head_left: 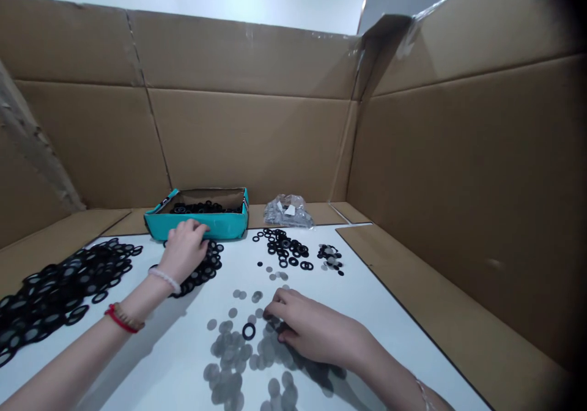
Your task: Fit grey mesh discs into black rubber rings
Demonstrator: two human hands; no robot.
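My left hand (186, 249) is over a pile of black rings (206, 270), at the front wall of a teal box (220, 226). Its fingers are bent and slightly apart, with nothing visible in them. More black rings (208, 207) lie inside that box. Low over the scattered grey translucent discs (229, 344), my right hand (307, 325) has its fingers curled down. Something dark shows at its fingertips, too unclear to name. A single black ring (248, 331) lies among the discs, left of my right hand.
A large heap of black rings (68, 282) spreads along the left. Smaller black rings (287, 246) and a cluster of small black pieces with discs (330, 255) lie farther back. Behind them sits a clear plastic bag (288, 211). Cardboard walls (252, 136) enclose the white surface (367, 313).
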